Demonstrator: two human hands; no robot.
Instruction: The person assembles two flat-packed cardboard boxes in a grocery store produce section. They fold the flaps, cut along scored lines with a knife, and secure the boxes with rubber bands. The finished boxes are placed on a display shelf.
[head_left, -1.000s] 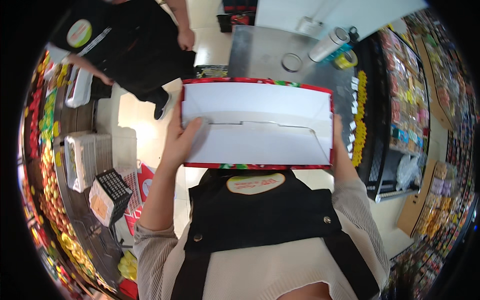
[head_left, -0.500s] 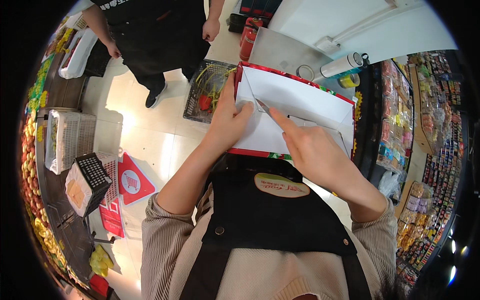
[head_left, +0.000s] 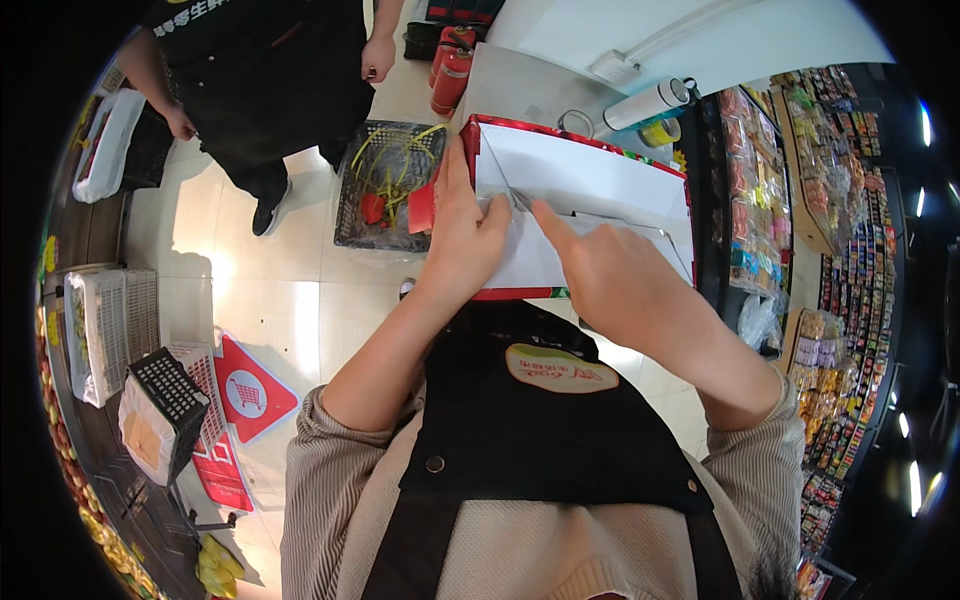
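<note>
A cardboard box (head_left: 590, 180), white inside with red patterned edges, is held in front of my apron. My left hand (head_left: 465, 240) grips its left end, fingers on the outer side and thumb inside. In my right hand (head_left: 625, 270) is a knife (head_left: 522, 201), its handle hidden by the palm. My index finger stretches along the blade, whose tip is close to the left thumb by the box's inner left corner. Beside the left fingers a red piece (head_left: 421, 210) shows; whether it belongs to the box I cannot tell.
Beyond the box a black crate (head_left: 345, 205) holds yellow straps. A person in black (head_left: 270, 80) stands at the far left. Fire extinguishers (head_left: 452, 80), a white bottle (head_left: 648, 102) and tape rolls (head_left: 660, 132) are behind the box. Stocked shelves (head_left: 760, 190) line the right.
The whole view has shifted, with the surroundings sliding left. The knife tip sits a little nearer the box's left corner. The red piece beside my left hand has come into sight.
</note>
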